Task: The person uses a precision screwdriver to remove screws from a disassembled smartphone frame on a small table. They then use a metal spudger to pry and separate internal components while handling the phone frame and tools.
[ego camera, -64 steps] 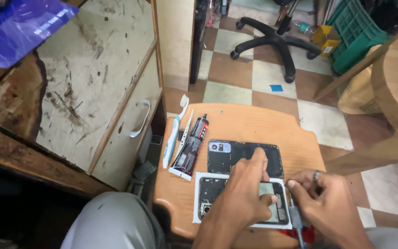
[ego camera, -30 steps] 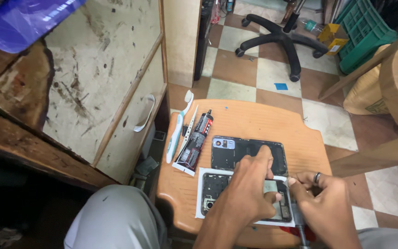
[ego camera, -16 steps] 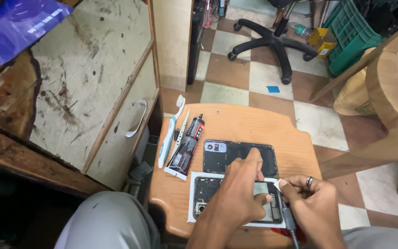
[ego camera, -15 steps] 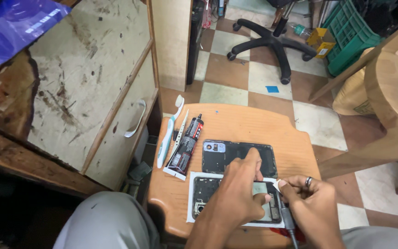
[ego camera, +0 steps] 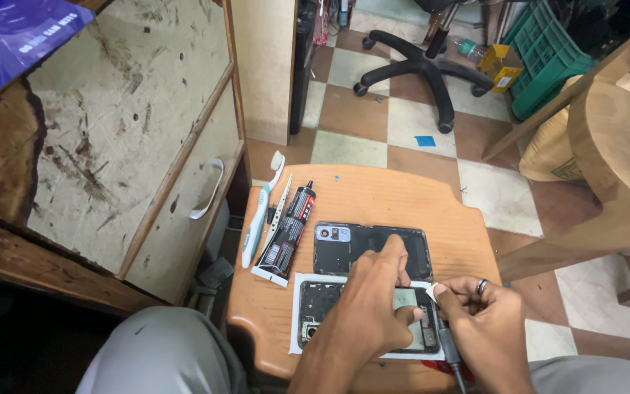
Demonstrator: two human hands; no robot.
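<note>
On round wooden stool (ego camera: 373, 197), checkered floor (ego camera: 373, 124) beneath.

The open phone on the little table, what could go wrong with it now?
The open phone lies near the front edge of the small table; a push from the left hand might slide it off. The tool in the right hand could slip and scratch the bare parts. The glue tube lies close by and might get knocked.

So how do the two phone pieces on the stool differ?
The opened phone body lies nearer on white paper, insides exposed, under both hands; the back cover lies farther away on bare wood, with only the left hand over its near edge. Both lie flat, dark, rectangular.
</note>
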